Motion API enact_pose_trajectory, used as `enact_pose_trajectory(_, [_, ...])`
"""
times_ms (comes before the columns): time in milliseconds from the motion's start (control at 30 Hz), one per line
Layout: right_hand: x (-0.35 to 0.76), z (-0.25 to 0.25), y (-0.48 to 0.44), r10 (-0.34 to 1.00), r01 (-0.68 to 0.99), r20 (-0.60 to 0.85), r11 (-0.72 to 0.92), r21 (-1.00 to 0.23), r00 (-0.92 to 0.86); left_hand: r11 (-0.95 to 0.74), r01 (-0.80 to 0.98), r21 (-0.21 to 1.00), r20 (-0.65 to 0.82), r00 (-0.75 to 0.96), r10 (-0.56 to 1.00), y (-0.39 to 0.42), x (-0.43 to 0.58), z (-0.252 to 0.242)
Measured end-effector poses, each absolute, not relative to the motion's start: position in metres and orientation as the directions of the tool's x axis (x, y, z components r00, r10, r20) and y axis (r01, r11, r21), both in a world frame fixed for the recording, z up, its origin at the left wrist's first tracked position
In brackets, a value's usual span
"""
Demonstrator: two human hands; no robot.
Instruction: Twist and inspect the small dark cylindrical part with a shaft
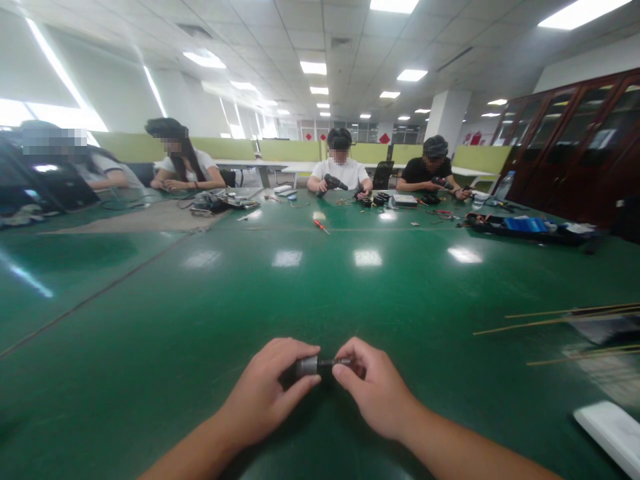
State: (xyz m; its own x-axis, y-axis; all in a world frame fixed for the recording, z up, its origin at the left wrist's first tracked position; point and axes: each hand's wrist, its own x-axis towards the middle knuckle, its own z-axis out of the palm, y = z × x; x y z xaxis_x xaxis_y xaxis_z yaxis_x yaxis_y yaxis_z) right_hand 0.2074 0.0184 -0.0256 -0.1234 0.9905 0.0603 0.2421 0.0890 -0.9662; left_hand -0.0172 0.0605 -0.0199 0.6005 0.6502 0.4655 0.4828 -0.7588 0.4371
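Near the front of the green table, my left hand (pixel 274 387) is closed around a short grey cylinder (pixel 307 366), thumb and fingers on its sides. A thin dark rod (pixel 327 364) extends to the right from the cylinder, in line with it. My right hand (pixel 373 383) pinches the rod's far end between thumb and fingers; part of that tip is hidden behind them. The cylinder lies roughly level, low over the table or on it; I cannot tell which. Its exact kind is too small to make out.
Thin yellowish sticks (pixel 530 325) jut in from the right, above a white box-like object (pixel 610 437). An orange screwdriver (pixel 321 227) lies farther off on the green table (pixel 240 293). Across it several people sit, one holding a power drill (pixel 334 183). A black tray (pixel 530 228) stands far right.
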Motion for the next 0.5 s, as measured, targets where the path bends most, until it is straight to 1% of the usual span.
enact_pose_trajectory(500, [0.2070,-0.0309,0.0214,0.991,0.157,0.056,0.074,-0.985,-0.119,-0.744,0.507,0.436,0.468,0.579,0.668,0.0635,-0.0190,-0.0224])
